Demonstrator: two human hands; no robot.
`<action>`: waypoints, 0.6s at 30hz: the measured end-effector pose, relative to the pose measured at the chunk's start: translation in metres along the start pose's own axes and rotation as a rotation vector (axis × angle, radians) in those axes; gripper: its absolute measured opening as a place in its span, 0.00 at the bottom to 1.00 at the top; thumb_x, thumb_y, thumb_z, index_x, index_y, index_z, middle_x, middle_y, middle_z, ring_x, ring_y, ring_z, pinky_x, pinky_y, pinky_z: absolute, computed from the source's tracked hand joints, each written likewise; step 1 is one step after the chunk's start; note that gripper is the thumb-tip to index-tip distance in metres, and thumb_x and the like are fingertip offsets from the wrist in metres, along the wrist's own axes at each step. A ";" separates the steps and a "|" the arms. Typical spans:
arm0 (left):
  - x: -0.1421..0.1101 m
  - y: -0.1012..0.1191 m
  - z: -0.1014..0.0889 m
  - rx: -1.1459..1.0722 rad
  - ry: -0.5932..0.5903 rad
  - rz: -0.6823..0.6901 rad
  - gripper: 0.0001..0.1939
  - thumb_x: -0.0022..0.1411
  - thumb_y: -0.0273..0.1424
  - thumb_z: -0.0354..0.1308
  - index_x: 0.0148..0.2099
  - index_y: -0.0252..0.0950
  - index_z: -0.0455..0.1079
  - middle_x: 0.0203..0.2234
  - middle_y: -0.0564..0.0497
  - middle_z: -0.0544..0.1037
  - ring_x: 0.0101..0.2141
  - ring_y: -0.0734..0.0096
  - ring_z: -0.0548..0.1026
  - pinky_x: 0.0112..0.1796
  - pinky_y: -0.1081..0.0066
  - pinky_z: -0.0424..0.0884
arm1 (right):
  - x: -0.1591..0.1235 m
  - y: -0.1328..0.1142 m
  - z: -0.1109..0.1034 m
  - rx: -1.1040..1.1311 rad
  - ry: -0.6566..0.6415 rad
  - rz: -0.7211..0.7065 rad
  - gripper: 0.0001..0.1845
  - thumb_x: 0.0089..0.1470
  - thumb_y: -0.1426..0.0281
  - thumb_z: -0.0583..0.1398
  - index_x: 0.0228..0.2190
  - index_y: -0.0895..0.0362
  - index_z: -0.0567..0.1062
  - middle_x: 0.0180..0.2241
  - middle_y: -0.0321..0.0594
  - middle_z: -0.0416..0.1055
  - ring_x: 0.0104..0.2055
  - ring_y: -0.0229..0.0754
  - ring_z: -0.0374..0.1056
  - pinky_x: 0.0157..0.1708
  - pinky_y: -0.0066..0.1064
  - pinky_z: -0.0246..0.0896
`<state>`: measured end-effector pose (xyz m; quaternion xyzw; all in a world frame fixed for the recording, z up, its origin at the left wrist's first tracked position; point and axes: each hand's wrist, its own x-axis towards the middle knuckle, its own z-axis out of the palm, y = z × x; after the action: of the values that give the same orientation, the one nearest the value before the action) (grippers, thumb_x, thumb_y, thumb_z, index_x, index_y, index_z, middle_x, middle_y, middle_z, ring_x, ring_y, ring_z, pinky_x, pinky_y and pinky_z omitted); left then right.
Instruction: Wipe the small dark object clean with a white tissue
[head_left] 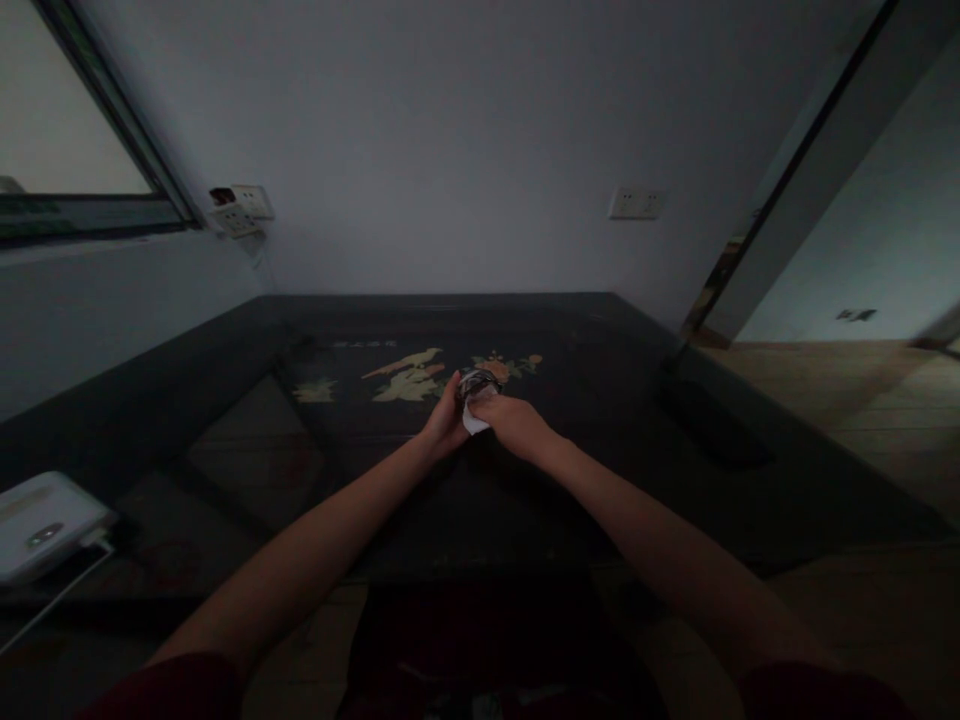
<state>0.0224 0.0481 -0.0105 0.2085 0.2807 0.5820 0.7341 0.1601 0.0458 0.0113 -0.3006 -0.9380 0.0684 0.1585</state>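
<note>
Both my hands meet over the middle of a dark table (615, 470). My left hand (442, 425) is closed round a small round dark object (477, 381) with a shiny rim; I cannot name it. My right hand (514, 422) is closed on a white cloth or tissue (474, 421), pressed against the underside of that object. The room is dim and the fingers are partly hidden. Painted flowers and leaves (411, 378) decorate the table top just behind my hands.
A white device (41, 525) with a cable lies at the table's left edge. Wall sockets (240, 208) and a second socket plate (636, 203) sit on the grey wall. A window is at upper left, a wooden floor (847, 385) to the right.
</note>
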 end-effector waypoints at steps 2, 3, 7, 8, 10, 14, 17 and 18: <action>0.000 0.000 0.000 0.005 0.000 -0.022 0.25 0.70 0.41 0.40 0.45 0.31 0.74 0.32 0.44 0.81 0.38 0.63 0.79 0.46 0.66 0.71 | 0.001 -0.003 -0.002 -0.064 0.004 -0.002 0.19 0.59 0.80 0.50 0.48 0.60 0.74 0.50 0.53 0.73 0.54 0.48 0.66 0.53 0.37 0.58; 0.000 0.000 -0.001 0.010 -0.003 -0.027 0.26 0.70 0.42 0.40 0.44 0.31 0.74 0.32 0.43 0.81 0.38 0.63 0.79 0.46 0.66 0.71 | 0.001 -0.004 -0.002 -0.080 0.007 0.001 0.19 0.59 0.80 0.50 0.47 0.60 0.74 0.49 0.53 0.73 0.54 0.49 0.66 0.53 0.37 0.58; 0.002 -0.002 -0.002 0.028 -0.031 -0.001 0.25 0.70 0.41 0.41 0.47 0.29 0.74 0.35 0.42 0.81 0.39 0.61 0.79 0.47 0.64 0.71 | -0.002 -0.004 -0.002 -0.009 -0.005 0.077 0.20 0.55 0.82 0.50 0.44 0.60 0.75 0.46 0.52 0.75 0.49 0.49 0.70 0.48 0.36 0.60; 0.002 -0.002 -0.002 0.029 -0.028 0.014 0.24 0.70 0.41 0.42 0.48 0.29 0.73 0.35 0.42 0.81 0.39 0.62 0.79 0.47 0.65 0.71 | -0.002 -0.002 -0.001 0.054 0.001 0.102 0.21 0.53 0.83 0.50 0.43 0.59 0.76 0.45 0.51 0.75 0.48 0.48 0.70 0.47 0.35 0.60; 0.002 -0.003 -0.002 0.027 -0.009 0.038 0.23 0.70 0.40 0.42 0.47 0.29 0.73 0.35 0.43 0.81 0.39 0.64 0.78 0.47 0.66 0.70 | -0.001 0.001 0.003 0.254 0.042 0.142 0.20 0.49 0.83 0.50 0.38 0.58 0.77 0.42 0.47 0.77 0.45 0.46 0.71 0.45 0.32 0.60; 0.000 -0.002 0.000 0.005 0.029 0.048 0.22 0.70 0.40 0.43 0.43 0.32 0.75 0.34 0.46 0.81 0.39 0.66 0.78 0.47 0.69 0.70 | 0.008 0.005 0.019 0.854 0.201 0.227 0.17 0.43 0.80 0.50 0.32 0.60 0.76 0.31 0.40 0.76 0.35 0.43 0.70 0.38 0.30 0.62; 0.000 -0.003 0.001 0.003 0.015 0.059 0.21 0.70 0.40 0.44 0.43 0.33 0.75 0.36 0.47 0.81 0.40 0.66 0.77 0.47 0.69 0.70 | 0.014 0.005 0.030 1.234 0.349 0.300 0.22 0.36 0.79 0.51 0.35 0.60 0.75 0.27 0.37 0.75 0.32 0.42 0.69 0.37 0.30 0.63; 0.000 -0.003 0.001 0.006 0.005 0.066 0.21 0.70 0.40 0.44 0.44 0.33 0.75 0.36 0.47 0.80 0.40 0.66 0.77 0.47 0.69 0.69 | 0.015 0.006 0.032 1.308 0.380 0.310 0.23 0.35 0.79 0.51 0.35 0.60 0.75 0.27 0.37 0.75 0.32 0.42 0.70 0.36 0.30 0.63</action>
<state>0.0252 0.0476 -0.0119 0.2185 0.2773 0.6056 0.7132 0.1408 0.0583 -0.0166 -0.2808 -0.6064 0.5872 0.4568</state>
